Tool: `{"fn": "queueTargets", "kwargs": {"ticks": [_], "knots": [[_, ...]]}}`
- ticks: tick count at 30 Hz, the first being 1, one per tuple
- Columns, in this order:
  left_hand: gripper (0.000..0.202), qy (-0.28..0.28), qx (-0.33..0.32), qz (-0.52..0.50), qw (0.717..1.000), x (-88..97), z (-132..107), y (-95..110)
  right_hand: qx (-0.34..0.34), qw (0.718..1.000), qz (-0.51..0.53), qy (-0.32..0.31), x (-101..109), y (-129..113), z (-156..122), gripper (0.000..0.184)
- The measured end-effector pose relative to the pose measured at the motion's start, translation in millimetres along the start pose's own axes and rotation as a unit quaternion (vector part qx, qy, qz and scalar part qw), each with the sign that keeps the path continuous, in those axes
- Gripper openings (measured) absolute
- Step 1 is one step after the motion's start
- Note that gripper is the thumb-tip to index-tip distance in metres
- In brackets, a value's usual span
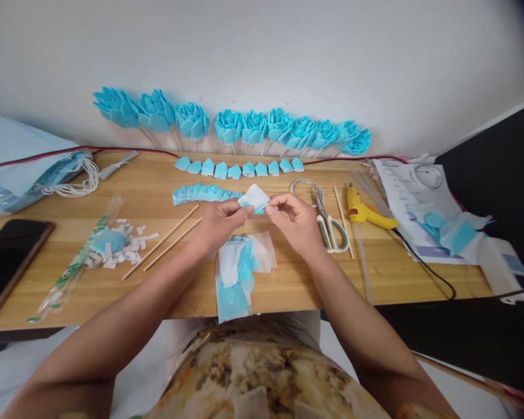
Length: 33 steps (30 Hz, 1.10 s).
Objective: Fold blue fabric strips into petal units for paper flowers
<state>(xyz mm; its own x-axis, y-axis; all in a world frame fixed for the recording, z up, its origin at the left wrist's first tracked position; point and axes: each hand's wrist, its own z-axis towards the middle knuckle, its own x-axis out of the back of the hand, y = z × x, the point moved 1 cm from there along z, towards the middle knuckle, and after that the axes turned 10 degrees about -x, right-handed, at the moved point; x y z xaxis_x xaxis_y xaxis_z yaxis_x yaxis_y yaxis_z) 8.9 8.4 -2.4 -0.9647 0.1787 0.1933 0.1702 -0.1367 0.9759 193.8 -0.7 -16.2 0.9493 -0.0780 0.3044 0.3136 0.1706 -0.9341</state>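
Observation:
A small folded piece of white and light-blue fabric [254, 198] is raised a little above the wooden table, pinched between both hands. My left hand [222, 224] grips its left lower corner with thumb and fingers. On the opposite corner, my right hand [293, 220] pinches with thumb and forefinger. Loose blue and white fabric pieces [240, 270] lie below the hands at the table's front edge. Just behind the left hand runs a row of overlapping folded blue petals [205, 193]. Farther back stands a line of separate folded blue pieces [234, 171].
Blue fabric flowers on sticks [156, 112] lean against the wall. Scissors [327, 218] and a yellow glue gun [367, 210] lie right. To the left are wooden sticks [161, 241], white scraps [133, 247], a phone [13, 262] and a bag of masks [30, 169].

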Motion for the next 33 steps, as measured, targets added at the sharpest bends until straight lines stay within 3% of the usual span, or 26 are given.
{"fn": "queueTargets", "kwargs": {"ticks": [2, 6, 7, 12, 17, 20, 26, 30, 33], "knots": [[0.043, -0.001, 0.006, 0.004, 1.000, 0.0, 0, -1, -0.019, 1.000, 0.021, -0.001, 0, 0, 0, 0.006], [0.042, -0.003, 0.009, 0.006, 1.000, 0.0, -1, -2, -0.061, 0.995, 0.079, -0.022, -2, 1, 1, 0.040], [0.042, -0.004, 0.010, 0.005, 1.000, 0.1, -1, -1, -0.068, 0.993, 0.088, -0.029, -2, 1, 2, 0.041], [0.045, -0.030, -0.016, -0.048, 0.998, 0.9, 0, 2, -0.091, 0.990, 0.101, -0.029, -1, 5, 3, 0.018], [0.038, -0.064, 0.007, -0.113, 0.992, -2.0, 0, -1, -0.095, 0.989, 0.111, -0.010, -1, 4, 2, 0.020], [0.033, -0.041, 0.029, -0.109, 0.993, -3.8, -1, -5, -0.093, 0.991, 0.094, -0.023, -3, -1, 0, 0.017], [0.031, -0.011, 0.020, -0.088, 0.996, -1.5, 0, 0, -0.085, 0.987, 0.096, -0.100, -1, -8, 1, 0.013], [0.029, -0.025, 0.009, -0.057, 0.998, -0.2, 0, -3, -0.103, 0.984, 0.096, -0.105, 2, -7, 2, 0.022], [0.028, -0.033, -0.022, -0.038, 0.998, -0.7, 1, -7, -0.078, 0.990, 0.059, -0.101, 0, -4, 2, 0.016]]}}
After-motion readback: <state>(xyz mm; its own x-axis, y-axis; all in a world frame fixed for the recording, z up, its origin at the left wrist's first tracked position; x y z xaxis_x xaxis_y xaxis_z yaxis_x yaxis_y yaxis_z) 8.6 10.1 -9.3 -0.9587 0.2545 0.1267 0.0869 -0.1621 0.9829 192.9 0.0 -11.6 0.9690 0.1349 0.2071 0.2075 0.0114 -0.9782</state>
